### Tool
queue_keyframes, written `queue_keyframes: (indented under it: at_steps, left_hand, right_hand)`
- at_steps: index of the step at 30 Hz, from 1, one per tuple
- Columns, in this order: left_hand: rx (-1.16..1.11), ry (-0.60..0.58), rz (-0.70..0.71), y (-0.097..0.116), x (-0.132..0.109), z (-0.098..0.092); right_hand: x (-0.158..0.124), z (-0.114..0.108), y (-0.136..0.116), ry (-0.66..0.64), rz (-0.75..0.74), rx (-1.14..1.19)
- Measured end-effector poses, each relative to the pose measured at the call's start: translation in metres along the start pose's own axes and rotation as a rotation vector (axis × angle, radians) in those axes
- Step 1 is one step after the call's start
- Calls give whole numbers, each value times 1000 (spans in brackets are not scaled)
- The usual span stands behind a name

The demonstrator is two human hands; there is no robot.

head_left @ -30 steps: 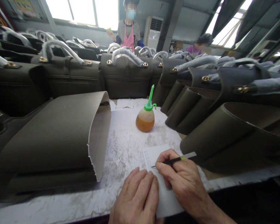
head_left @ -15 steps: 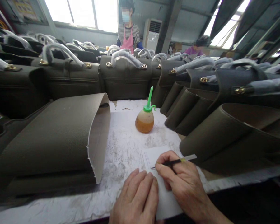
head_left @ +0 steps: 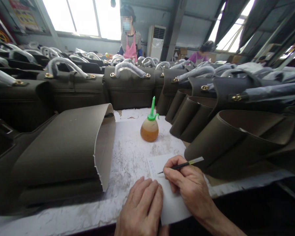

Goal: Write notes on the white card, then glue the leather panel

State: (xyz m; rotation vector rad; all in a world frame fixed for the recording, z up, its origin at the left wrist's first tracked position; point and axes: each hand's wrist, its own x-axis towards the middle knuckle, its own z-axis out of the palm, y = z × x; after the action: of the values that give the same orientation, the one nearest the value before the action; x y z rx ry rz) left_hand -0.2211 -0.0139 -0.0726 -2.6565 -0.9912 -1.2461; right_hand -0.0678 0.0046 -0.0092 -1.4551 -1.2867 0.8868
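In my right hand point(head_left: 186, 183) a thin pen refill point(head_left: 180, 165), dark with a clear tail end, is pinched between thumb and fingers. Its tip points down at a white sheet of paper point(head_left: 172, 205), which bears small rows of faint writing near its upper left. My left hand point(head_left: 144, 206) lies flat, fingers stretched side by side, over the paper's left edge and the table covering. Beyond both hands stands a squat squeeze bottle point(head_left: 149, 131) with a green nozzle, partly filled with amber liquid.
A dark olive bag piece point(head_left: 64, 141) lies on the left of the white-covered table point(head_left: 125, 157). Curved bag panels point(head_left: 226, 144) stand on the right. Rows of bags point(head_left: 129, 87) with wrapped handles line the back. A masked person point(head_left: 131, 46) in a pink apron and another person point(head_left: 199, 57) are beyond.
The view has tilted slightly, so the bags and bottle sit a little lower and further left. The refill's tip is slightly higher on the sheet. My left hand still rests flat.
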Motion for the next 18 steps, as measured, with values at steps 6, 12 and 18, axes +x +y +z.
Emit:
queue_keyframes:
  at_steps: [6, 12, 18]
  left_hand:
    - [-94, 47, -32, 3, -2, 6]
    - [-151, 82, -57, 2, 0, 10]
    - [-165, 84, -45, 0, 3, 9]
  right_hand:
    - [1, 0, 5, 17, -39, 44]
    - [-3, -5, 4, 13, -66, 141]
    - [-33, -18, -22, 183, -332, -127]
